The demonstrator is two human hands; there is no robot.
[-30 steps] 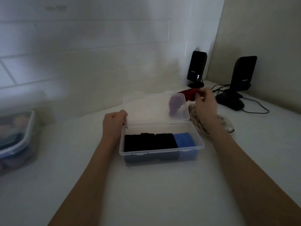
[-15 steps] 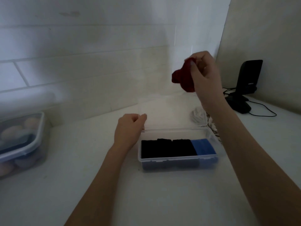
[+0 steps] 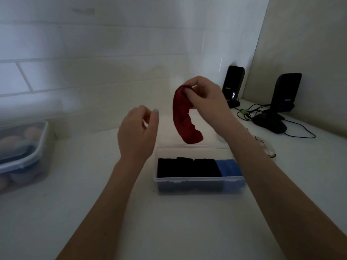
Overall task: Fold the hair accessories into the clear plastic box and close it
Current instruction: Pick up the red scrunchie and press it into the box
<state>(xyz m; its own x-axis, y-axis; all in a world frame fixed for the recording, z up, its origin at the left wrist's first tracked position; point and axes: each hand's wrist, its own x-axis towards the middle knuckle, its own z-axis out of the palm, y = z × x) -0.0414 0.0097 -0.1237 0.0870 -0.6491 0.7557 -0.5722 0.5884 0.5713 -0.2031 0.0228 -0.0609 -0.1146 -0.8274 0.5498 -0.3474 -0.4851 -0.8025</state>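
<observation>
The clear plastic box (image 3: 199, 180) stands open on the white counter, holding several folded black pieces (image 3: 187, 167) and a blue one (image 3: 228, 167) at its right end. My right hand (image 3: 205, 98) pinches the top of a red fabric hair band (image 3: 185, 119), which hangs down above the box's back edge. My left hand (image 3: 138, 131) hovers in the air left of the band, fingers loosely curled, holding nothing. A light patterned hair accessory (image 3: 266, 147) lies on the counter behind my right forearm, partly hidden. The box's clear lid is hard to make out.
A larger lidded plastic container (image 3: 22, 156) with mixed contents sits at the far left. Two black speakers (image 3: 232, 84) (image 3: 285, 96) with trailing cables stand in the back right corner against the walls. Bare counter lies in front of the box.
My left hand let go of the box lid and rose toward the red band. My right hand brought the band lower and nearer the box; it now hangs stretched out.
</observation>
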